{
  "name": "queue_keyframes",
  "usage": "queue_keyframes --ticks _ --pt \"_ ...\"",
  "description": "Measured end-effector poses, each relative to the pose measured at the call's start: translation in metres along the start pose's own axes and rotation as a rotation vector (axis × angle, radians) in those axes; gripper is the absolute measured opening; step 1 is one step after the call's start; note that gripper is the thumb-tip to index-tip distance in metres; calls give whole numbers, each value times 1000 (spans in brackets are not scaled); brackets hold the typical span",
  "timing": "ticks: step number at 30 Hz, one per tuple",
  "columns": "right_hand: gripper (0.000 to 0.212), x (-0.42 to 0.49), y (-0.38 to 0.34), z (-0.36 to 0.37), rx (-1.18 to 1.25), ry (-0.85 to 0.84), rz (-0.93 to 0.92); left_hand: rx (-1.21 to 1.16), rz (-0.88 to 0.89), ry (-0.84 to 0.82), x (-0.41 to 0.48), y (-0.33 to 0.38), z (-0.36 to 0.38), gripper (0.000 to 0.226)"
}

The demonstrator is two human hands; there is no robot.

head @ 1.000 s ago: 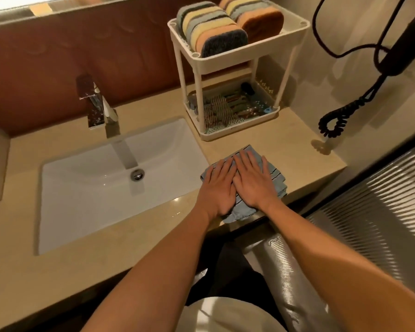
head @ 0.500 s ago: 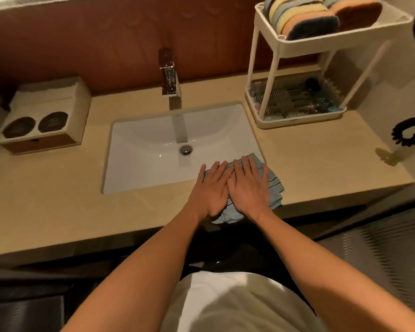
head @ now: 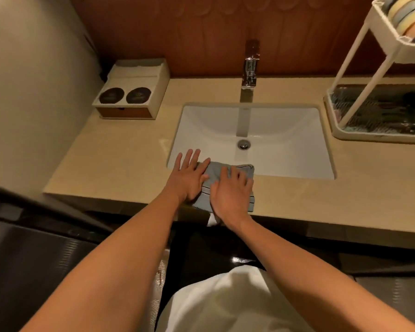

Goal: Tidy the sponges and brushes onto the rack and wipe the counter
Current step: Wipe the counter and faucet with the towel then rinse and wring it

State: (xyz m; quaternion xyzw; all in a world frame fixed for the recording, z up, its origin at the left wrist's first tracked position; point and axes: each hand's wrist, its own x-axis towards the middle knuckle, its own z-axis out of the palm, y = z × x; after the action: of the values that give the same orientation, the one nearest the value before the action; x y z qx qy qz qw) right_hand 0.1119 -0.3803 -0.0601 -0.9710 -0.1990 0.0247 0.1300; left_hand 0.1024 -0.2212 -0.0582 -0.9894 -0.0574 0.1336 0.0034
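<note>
Cloth (head: 213, 174) lies at the front edge of the bench (head: 120, 168) beside the sink (head: 285, 140), under both hands: left hand (head: 189, 179) flat, fingers spread, partly on bare bench; right hand (head: 233, 195) pressing flat. Sponges (head: 401, 15) stand in the top tier of the rack (head: 379, 25).

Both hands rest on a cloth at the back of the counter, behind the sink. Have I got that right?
Not quite. The head view shows the left hand and right hand resting on the cloth at the front edge of the counter, in front of the sink, not behind it.
</note>
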Motion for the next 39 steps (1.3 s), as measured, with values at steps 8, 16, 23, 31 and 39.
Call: queue_keyframes --ticks 8,16,23,31,39 --pt "31 45 39 -8 -60 218 -359 -603 -132 363 -17 38 8 51" --pt "60 47 39 11 -81 -63 -426 -360 -179 269 -7 49 20 67" --pt "43 37 0 26 -51 57 -319 -293 -119 234 -12 10 23 68" --pt "51 36 -95 32 -55 7 -236 -278 -33 191 -19 -82 21 58" --pt "51 50 -114 20 -145 -114 -298 -289 44 209 -15 -113 16 57"
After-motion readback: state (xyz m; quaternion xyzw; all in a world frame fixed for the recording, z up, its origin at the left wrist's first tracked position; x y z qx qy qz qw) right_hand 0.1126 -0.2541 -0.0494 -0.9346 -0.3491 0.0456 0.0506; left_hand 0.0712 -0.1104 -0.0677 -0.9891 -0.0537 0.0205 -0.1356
